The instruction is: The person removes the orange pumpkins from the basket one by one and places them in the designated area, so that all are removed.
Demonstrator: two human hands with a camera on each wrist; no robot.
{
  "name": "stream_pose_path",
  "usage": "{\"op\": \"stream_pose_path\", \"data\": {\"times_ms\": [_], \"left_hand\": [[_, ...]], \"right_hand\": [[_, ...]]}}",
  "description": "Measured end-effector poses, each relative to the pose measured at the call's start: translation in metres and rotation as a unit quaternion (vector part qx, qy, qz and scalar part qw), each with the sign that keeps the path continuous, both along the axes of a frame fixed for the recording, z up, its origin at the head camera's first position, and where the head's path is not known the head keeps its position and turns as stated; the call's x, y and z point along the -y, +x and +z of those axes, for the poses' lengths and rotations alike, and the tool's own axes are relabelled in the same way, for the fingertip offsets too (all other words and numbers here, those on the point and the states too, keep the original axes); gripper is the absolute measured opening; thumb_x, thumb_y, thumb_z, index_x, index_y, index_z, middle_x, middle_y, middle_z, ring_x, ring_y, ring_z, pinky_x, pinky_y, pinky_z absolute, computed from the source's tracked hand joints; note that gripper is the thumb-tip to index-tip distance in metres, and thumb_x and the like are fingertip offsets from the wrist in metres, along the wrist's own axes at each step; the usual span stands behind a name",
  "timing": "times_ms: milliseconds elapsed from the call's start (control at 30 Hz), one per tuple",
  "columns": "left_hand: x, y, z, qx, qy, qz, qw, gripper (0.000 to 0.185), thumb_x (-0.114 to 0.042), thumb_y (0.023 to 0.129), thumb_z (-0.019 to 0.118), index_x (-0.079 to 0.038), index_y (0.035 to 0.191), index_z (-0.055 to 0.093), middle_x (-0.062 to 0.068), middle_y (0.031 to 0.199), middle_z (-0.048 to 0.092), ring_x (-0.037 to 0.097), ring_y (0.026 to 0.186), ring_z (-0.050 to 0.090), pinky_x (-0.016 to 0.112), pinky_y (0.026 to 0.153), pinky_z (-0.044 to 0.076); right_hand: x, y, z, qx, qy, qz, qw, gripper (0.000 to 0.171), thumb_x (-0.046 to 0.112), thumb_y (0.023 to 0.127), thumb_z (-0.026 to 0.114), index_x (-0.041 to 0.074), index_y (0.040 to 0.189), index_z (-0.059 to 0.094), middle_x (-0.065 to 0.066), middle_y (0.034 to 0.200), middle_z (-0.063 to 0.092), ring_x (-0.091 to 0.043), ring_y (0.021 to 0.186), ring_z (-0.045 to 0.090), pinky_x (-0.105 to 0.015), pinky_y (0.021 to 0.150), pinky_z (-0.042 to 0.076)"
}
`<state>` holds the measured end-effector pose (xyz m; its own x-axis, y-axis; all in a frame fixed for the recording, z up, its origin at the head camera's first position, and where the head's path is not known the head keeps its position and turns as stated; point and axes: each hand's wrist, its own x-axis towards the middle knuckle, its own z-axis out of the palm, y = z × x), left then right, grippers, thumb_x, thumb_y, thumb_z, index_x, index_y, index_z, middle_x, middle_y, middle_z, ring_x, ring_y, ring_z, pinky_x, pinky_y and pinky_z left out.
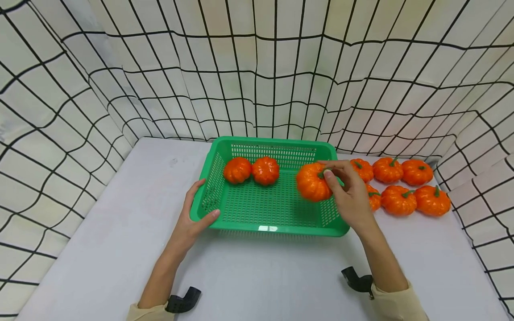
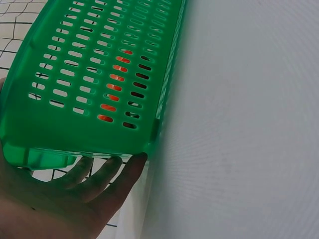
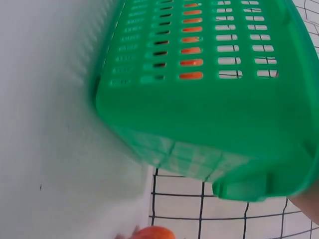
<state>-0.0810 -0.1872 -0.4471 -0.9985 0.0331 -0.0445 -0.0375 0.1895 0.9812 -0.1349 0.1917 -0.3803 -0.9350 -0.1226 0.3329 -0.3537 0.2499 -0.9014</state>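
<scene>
A green perforated plastic basket (image 1: 234,226) stands on the white table, with two orange pumpkins (image 1: 237,170) side by side at its back left. My left hand (image 1: 189,225) grips the basket's left end, thumb over the rim. In the left wrist view, the fingers of that hand (image 2: 60,204) lie along the basket's outer end wall (image 2: 75,132). Over the basket's right end, my right hand (image 1: 350,194) pinches another orange pumpkin (image 1: 311,183) near its green stem. The right wrist view shows mostly the basket's side (image 3: 199,109); the held pumpkin is hidden there.
Several more orange pumpkins (image 1: 397,200) lie in two rows on the table, right of the basket. A black wire grid (image 1: 275,78) with white sheeting behind it encloses the table's back and sides. Black wrist mounts (image 1: 357,283) sit near both sleeves.
</scene>
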Motion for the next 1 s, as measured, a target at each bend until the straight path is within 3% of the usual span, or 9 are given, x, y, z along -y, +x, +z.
{"op": "stream_pose_path", "data": {"times_ms": [100, 300, 733, 1000], "left_hand": [[0.000, 0.000, -0.001, 0.000, -0.002, 0.001, 1.0000, 0.085, -0.024, 0.098, 0.067, -0.045, 0.163, 0.018, 0.000, 0.174, 0.012, 0.030, 0.152, 0.026, 0.056, 0.119, 0.026], [0.000, -0.001, -0.001, -0.002, -0.002, 0.002, 1.0000, 0.085, -0.023, 0.098, 0.067, -0.044, 0.163, 0.018, 0.001, 0.174, 0.012, 0.030, 0.152, 0.025, 0.058, 0.120, 0.026], [-0.001, -0.002, 0.000, -0.007, 0.006, -0.002, 1.0000, 0.084, -0.023, 0.098, 0.067, -0.044, 0.163, 0.019, -0.001, 0.173, 0.013, 0.029, 0.152, 0.024, 0.059, 0.121, 0.023], [0.000, 0.000, 0.000, -0.006, 0.003, 0.000, 1.0000, 0.084, -0.023, 0.098, 0.067, -0.043, 0.164, 0.018, 0.000, 0.174, 0.012, 0.030, 0.154, 0.022, 0.063, 0.122, 0.021]], "right_hand": [[-0.007, 0.001, 0.000, 0.000, 0.003, -0.007, 1.000, 0.026, 0.015, 0.109, 0.053, -0.001, 0.129, 0.059, -0.007, 0.141, 0.065, -0.013, 0.131, 0.057, -0.015, 0.103, 0.050], [-0.019, 0.006, 0.003, 0.028, 0.003, -0.028, 0.999, 0.033, 0.022, 0.109, 0.055, 0.005, 0.137, 0.059, 0.006, 0.136, 0.066, -0.013, 0.120, 0.058, -0.014, 0.095, 0.053], [-0.050, 0.020, 0.006, 0.034, 0.033, -0.044, 0.998, 0.036, 0.019, 0.109, 0.054, 0.007, 0.142, 0.059, 0.004, 0.141, 0.062, -0.008, 0.134, 0.052, -0.008, 0.102, 0.046], [-0.067, 0.028, 0.003, 0.030, 0.043, -0.062, 0.997, 0.036, 0.016, 0.108, 0.055, 0.008, 0.143, 0.059, 0.008, 0.139, 0.062, -0.008, 0.135, 0.050, -0.007, 0.101, 0.046]]}}
